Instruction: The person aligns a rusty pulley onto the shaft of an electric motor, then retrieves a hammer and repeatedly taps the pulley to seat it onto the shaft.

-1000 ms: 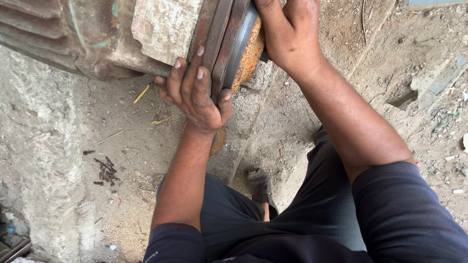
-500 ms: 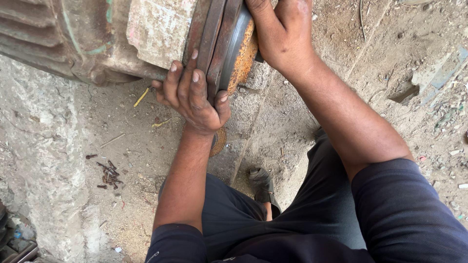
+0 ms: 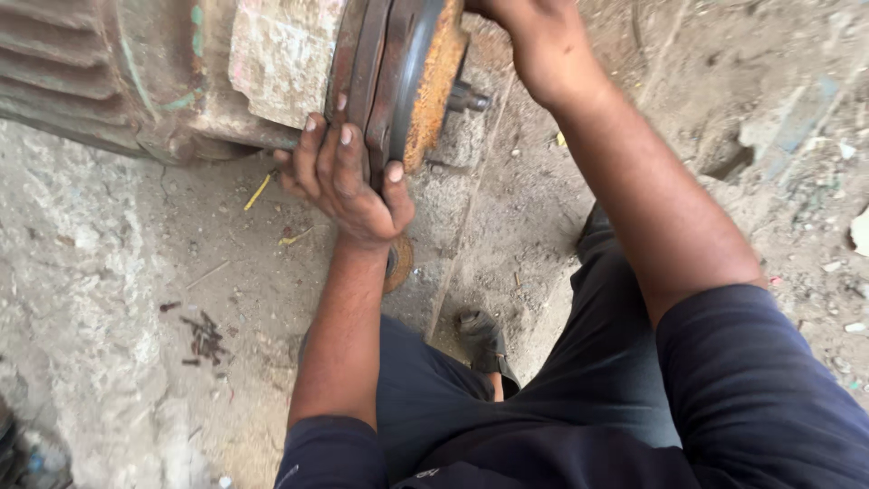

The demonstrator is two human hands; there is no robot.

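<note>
Head view: left hand (image 3: 348,177) clamped on the lower rim of the rusty end flange (image 3: 398,72), fingers wrapped over the edge, thumb on the outer face. Right hand (image 3: 534,41) up at the flange's top edge, grip cut off by the frame, so closure impossible to tell. Motor body (image 3: 172,72) lying on its side directly ahead, long axis left to right, short shaft stub (image 3: 469,98) pointing right. Dusty ground (image 3: 118,299) beneath, sandalled foot (image 3: 484,340) below.
</note>
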